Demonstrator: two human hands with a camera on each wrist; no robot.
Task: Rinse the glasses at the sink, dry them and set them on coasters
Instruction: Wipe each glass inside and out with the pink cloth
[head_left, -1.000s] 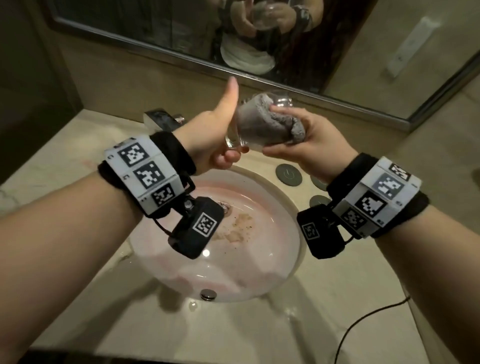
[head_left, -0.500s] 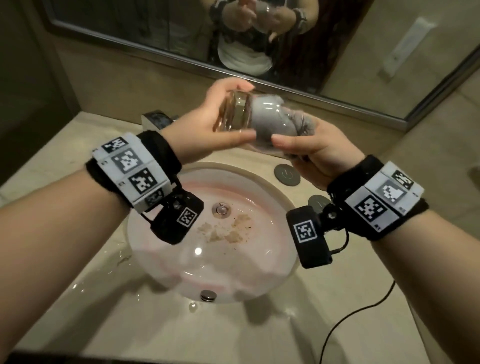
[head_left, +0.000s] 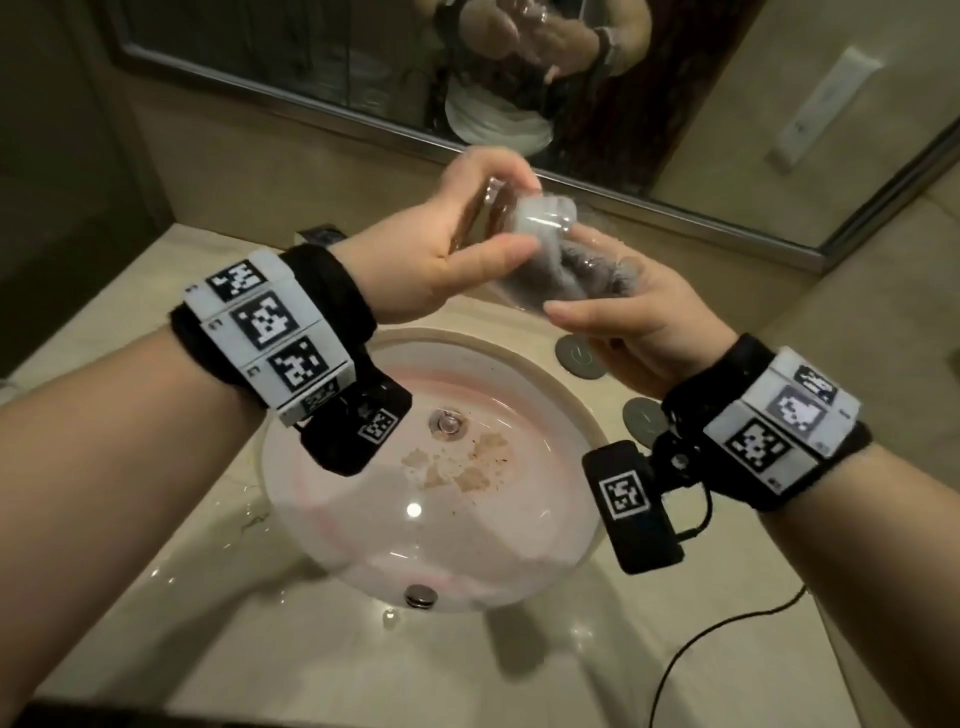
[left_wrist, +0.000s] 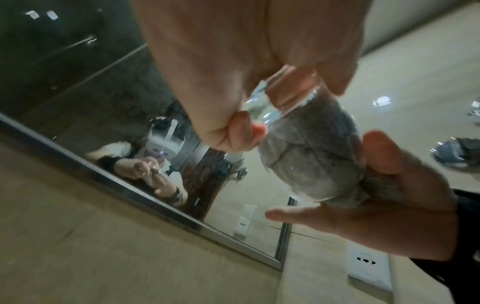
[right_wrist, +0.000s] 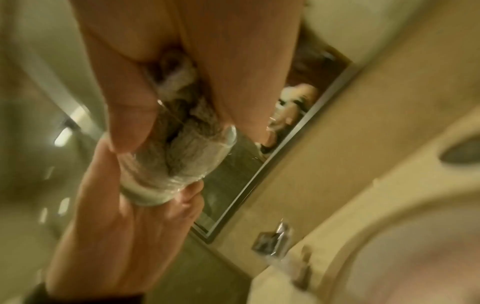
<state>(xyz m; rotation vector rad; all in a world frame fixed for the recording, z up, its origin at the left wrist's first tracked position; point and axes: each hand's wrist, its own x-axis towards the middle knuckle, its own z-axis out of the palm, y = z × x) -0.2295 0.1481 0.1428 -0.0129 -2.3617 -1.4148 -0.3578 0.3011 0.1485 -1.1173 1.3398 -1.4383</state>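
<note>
A clear glass (head_left: 540, 221) lies on its side in the air above the sink basin (head_left: 574, 402). My left hand (head_left: 457, 249) grips its thick base, thumb on the near side and fingers over the top. A grey cloth (head_left: 569, 278) is stuffed into the glass's mouth, and my right hand (head_left: 641, 319) holds the bunched end that sticks out. The left wrist view shows the cloth filling the glass (left_wrist: 306, 148), with the right hand (left_wrist: 389, 205) cupped under the mouth. In the blurred right wrist view, my right fingers (right_wrist: 124, 86) pinch the cloth (right_wrist: 187, 115) inside the glass (right_wrist: 182, 168).
Brown residue lies near the drain (head_left: 447, 421) of the wet basin. Two round grey discs (head_left: 579, 356) (head_left: 644, 415) sit on the beige counter to the right. A faucet (head_left: 319, 236) stands behind the left wrist. A mirror (head_left: 311, 78) runs along the back; a black cable (head_left: 727, 623) crosses front right.
The left hand has shifted from thumb-up beside the glass to gripping its base. The glass has turned onto its side and risen, with the cloth now inside it.
</note>
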